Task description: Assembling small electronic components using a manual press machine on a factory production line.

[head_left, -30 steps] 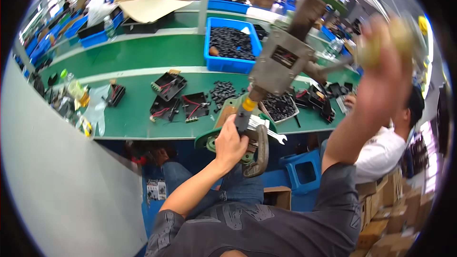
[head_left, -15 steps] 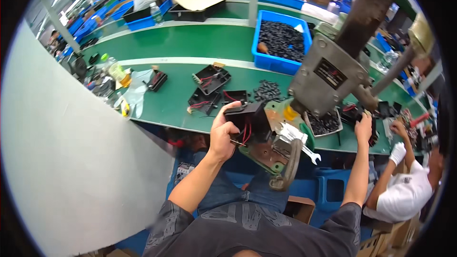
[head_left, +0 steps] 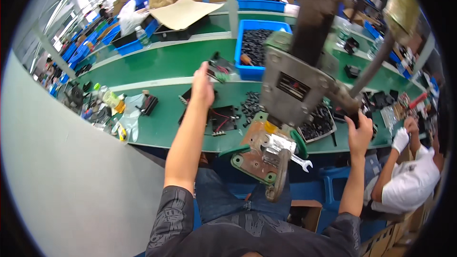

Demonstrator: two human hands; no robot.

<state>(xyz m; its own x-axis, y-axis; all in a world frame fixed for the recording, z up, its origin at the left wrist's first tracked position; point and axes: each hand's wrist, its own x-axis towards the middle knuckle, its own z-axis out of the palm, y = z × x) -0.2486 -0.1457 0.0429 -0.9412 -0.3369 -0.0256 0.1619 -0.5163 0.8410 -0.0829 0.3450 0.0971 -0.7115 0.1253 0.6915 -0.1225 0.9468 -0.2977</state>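
Observation:
My left hand point(head_left: 202, 90) reaches out over the bench, closed on the edge of a black plastic housing point(head_left: 220, 69) with thin wires, smeared by motion. Below it on the bench lie more black housings point(head_left: 223, 119) with red wires, partly behind my forearm. A grey metal hand press point(head_left: 290, 88) stands in front of me. On its green base plate point(head_left: 254, 150) no housing sits; a wrench point(head_left: 301, 163) and a silvery wrapped clamp part point(head_left: 281, 143) are at its side. My right hand point(head_left: 360, 135) is closed round the lower end of the press lever point(head_left: 351, 104).
Small black parts lie in a heap point(head_left: 251, 107) and in a tray point(head_left: 316, 126) beside the press. A blue bin point(head_left: 250, 70) of black pieces stands behind. Bottles point(head_left: 110, 99) and a black housing point(head_left: 149, 104) are at left. A co-worker in white point(head_left: 409, 181) sits at right.
My left hand has taken the black housing off the press base and carried it forward above the bench. My right hand stays by the lever. The view has shifted slightly.

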